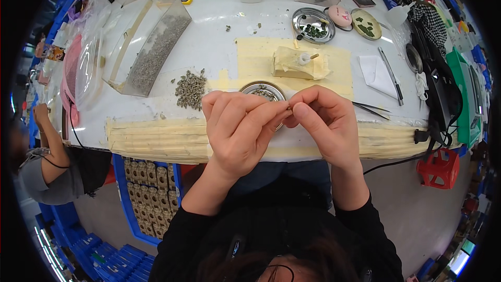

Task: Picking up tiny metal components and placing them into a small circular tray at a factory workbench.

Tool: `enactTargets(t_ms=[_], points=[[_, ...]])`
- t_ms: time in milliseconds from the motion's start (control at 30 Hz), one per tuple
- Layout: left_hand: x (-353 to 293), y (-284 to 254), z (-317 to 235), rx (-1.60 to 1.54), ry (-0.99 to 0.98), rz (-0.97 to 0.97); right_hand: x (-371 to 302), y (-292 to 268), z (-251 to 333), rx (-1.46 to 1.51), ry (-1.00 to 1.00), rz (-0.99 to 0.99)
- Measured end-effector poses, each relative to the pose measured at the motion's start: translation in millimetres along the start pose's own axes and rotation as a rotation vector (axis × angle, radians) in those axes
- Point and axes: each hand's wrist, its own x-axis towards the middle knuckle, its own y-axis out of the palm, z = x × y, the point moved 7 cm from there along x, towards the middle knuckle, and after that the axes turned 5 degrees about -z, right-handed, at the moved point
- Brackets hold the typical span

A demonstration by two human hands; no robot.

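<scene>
My left hand (239, 125) and my right hand (323, 120) meet fingertip to fingertip over the front edge of the white table (219, 47). Between the pinched fingers sits one tiny greyish part (288, 106), mostly hidden. Just behind the hands lies a small round metal dish (262, 90) with a few parts in it. A loose heap of small grey-green parts (190, 89) lies to its left.
A clear plastic tray of grey parts (151, 47) stands at the left. Behind are a taped block with a white peg (301, 62), two round dishes (313, 25), tweezers (371, 107), white paper (377, 74) and a pen (391, 73). A blue crate (148, 183) sits under the table; another person (49, 167) is at left.
</scene>
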Motion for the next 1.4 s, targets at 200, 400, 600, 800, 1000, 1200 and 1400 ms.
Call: enactTargets(t_ms=[200, 400, 600, 800, 1000, 1200, 1400], points=[[-0.1, 0.9, 0.2, -0.007, 0.004, 0.01, 0.5, -1.5, -1.6, -0.001, 0.012, 0.019], [0.5, -2.8, 2.8, -0.082, -0.023, -0.015, 0.1, 4.2, -9.8, 0.144, 0.085, 0.063], [0.4, -4.1, 7.0, -0.156, -0.073, -0.018, -0.5, 10.4, -19.0, 0.211, 0.154, 0.081], [-1.4, -4.7, 13.4, -0.272, -0.175, -0.011, -2.6, 15.1, -15.0, 0.2, 0.117, 0.068], [2.3, -3.1, 7.7, -0.156, -0.098, -0.008, -2.7, 5.1, 8.4, -0.246, -0.209, -0.08], [3.3, -3.0, 6.5, -0.162, -0.077, 0.008, -2.2, 1.6, 9.4, -0.242, -0.205, -0.064], [1.7, -3.0, 9.1, -0.192, -0.102, -0.005, -0.7, 6.4, -3.0, 0.068, -0.047, 0.015]])
